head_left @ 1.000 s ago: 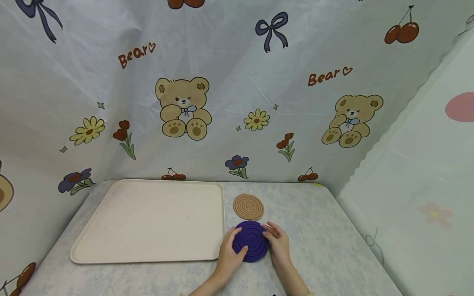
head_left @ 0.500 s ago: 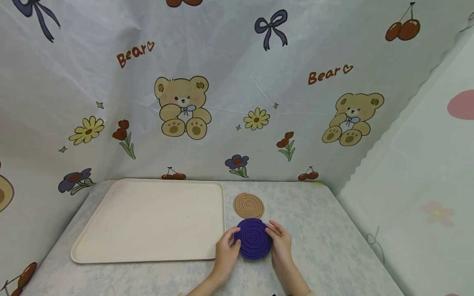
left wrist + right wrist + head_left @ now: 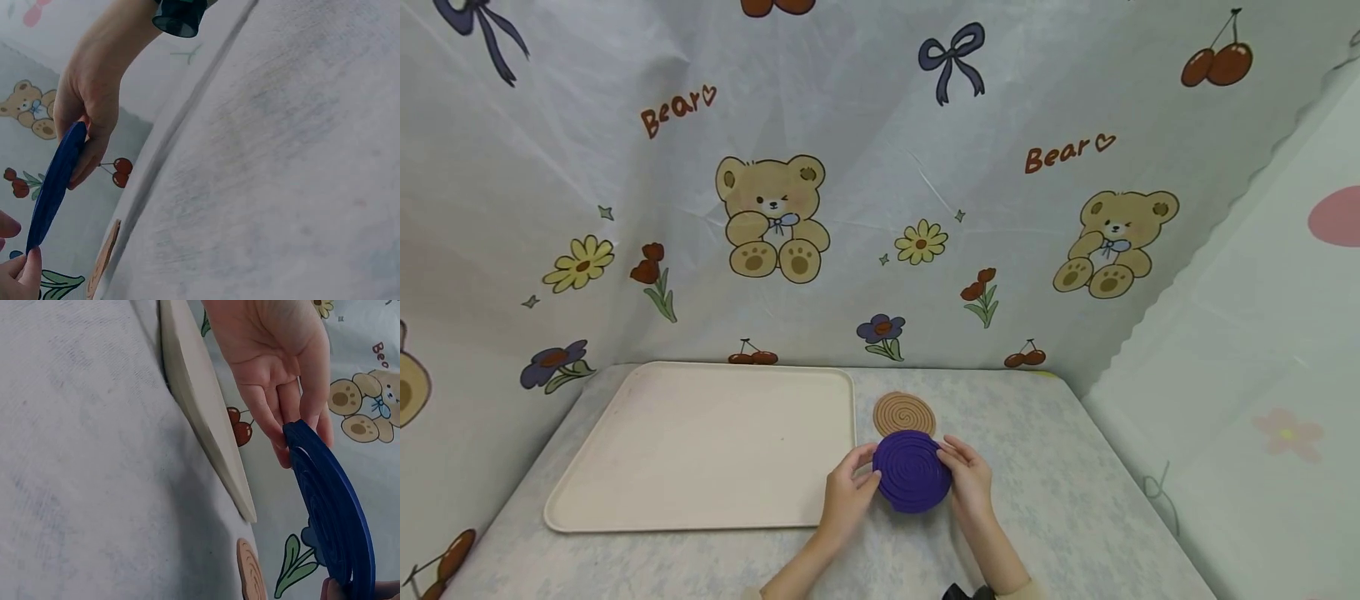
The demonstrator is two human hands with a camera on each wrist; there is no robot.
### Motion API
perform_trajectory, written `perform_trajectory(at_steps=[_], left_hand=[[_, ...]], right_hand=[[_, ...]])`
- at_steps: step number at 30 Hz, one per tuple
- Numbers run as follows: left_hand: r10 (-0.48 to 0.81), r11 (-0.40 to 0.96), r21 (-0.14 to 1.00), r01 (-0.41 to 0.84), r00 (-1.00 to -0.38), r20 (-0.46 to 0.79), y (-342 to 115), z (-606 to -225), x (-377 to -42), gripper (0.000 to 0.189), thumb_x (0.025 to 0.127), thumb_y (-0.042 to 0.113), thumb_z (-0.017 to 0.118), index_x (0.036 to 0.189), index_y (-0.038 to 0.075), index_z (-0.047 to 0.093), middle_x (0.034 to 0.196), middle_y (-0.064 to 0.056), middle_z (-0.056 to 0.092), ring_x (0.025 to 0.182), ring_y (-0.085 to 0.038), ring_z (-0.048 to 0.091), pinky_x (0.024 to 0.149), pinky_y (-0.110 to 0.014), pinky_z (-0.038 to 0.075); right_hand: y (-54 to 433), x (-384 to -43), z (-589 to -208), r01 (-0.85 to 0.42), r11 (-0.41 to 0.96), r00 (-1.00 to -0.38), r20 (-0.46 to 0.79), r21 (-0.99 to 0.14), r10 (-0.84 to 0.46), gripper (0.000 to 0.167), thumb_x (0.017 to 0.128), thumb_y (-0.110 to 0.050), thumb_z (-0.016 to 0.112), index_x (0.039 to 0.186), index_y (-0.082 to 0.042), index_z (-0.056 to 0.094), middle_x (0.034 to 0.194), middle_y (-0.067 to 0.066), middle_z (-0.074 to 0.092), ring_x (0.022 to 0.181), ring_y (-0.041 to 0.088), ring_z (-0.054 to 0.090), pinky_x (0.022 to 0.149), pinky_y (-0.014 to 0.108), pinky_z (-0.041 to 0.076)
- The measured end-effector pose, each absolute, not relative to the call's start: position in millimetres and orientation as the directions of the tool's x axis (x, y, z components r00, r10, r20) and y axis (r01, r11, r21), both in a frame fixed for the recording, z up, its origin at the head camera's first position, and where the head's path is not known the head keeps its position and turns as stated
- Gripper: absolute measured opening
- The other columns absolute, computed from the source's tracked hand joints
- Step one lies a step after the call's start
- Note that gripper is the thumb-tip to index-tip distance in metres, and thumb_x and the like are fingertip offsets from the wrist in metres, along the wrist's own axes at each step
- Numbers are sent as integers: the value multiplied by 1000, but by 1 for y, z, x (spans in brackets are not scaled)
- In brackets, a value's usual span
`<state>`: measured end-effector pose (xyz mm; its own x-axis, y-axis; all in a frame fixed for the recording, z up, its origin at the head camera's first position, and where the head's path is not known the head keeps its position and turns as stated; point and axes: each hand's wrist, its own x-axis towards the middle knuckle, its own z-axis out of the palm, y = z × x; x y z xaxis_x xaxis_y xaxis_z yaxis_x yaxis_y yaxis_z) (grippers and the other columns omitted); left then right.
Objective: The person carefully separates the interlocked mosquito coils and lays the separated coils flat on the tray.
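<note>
The left hand (image 3: 846,493) and right hand (image 3: 970,485) pinch opposite edges of the round indigo spiral disc (image 3: 913,472), raised off the mottled pale-grey tabletop (image 3: 1067,492), so lifting seems done and setting down left, while the flat tan spiral disc (image 3: 904,408) lies near the cream rectangular tray (image 3: 700,450).

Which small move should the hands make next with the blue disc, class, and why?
Probably carry the blue disc leftward over the tray: the left hand and right hand hold its opposite edges, it is clear of the table, and the tray's bare surface lies just beyond the left hand.
</note>
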<state>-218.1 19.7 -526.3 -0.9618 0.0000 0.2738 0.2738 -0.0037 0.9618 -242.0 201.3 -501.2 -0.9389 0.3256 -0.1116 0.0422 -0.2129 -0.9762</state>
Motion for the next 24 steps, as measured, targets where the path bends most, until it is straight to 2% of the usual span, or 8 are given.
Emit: perform_trajectory(at_steps=[6,11,17,21,24], left_hand=[[-51,20,967,253,-966,254,4,-508,-223,34,84,-10,58,117,-5,61,120,-23,63,115,-37,59,91,-34,55],[-78,-15,972,235,-969,233,-14,-485,-225,29,82,-13,58,111,-10,63,116,-27,64,108,-41,62,87,-30,57],[-149,-19,981,193,-971,188,-35,-481,-237,24,84,-3,63,108,-4,67,110,-21,69,97,-22,68,78,-13,53],[-189,-22,985,171,-968,164,-47,-477,-243,24,85,1,65,108,-3,68,108,-20,69,90,-8,67,76,-10,52],[-213,-19,989,143,-968,136,-57,-471,-244,23,86,2,66,108,-2,68,108,-19,69,87,-3,66,76,-10,52]], right_hand=[[187,-250,-490,26,-273,-948,-111,-962,299,45,87,9,59,128,17,46,82,-8,71,79,-2,67,73,10,54],[169,-255,-480,-6,-353,-953,-102,-935,286,37,85,13,58,121,15,53,79,-7,71,78,0,67,72,11,55],[146,-264,-467,-32,-415,-960,-88,-909,266,38,84,15,58,122,16,52,77,-5,69,78,2,67,71,12,55],[132,-271,-460,-49,-433,-963,-72,-900,260,31,83,17,57,114,12,60,74,-6,69,73,2,66,66,12,55],[122,-276,-456,-53,-442,-964,-70,-896,258,27,82,18,58,106,8,65,74,-6,69,71,1,66,63,12,55]])
